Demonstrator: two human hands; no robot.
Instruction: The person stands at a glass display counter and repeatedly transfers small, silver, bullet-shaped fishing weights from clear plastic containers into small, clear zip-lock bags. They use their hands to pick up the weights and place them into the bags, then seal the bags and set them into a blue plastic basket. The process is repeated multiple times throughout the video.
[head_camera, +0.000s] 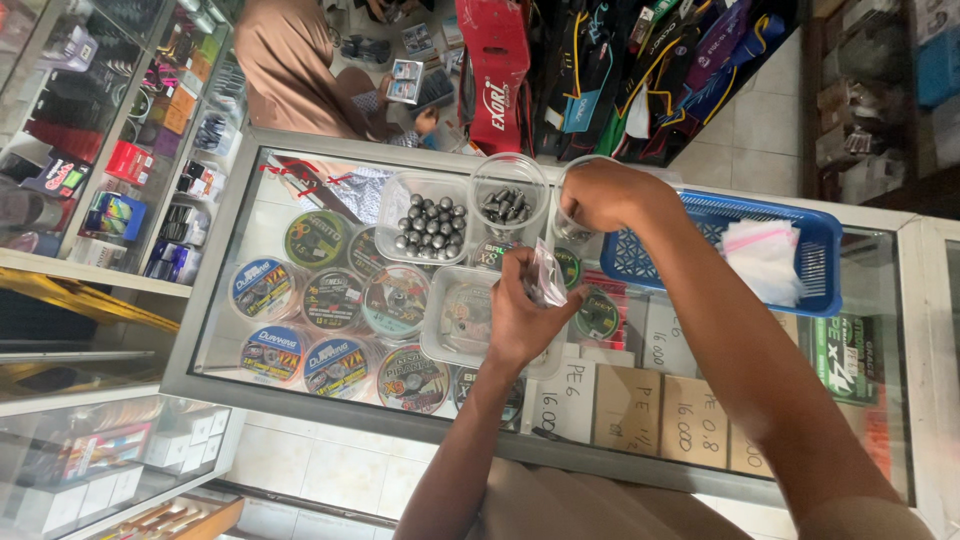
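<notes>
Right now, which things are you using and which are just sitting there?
In use:
left hand
small clear bag
right hand
round tub

Just sitting there:
tub of round sinkers
round cup of dark sinkers
empty tub
blue basket
line spools under the glass

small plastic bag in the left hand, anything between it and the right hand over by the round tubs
Nothing visible blocks the way. The left hand holds the small plastic bag above a clear rectangular tub; the right hand is at a round tub behind it, with only open air between them.
</notes>
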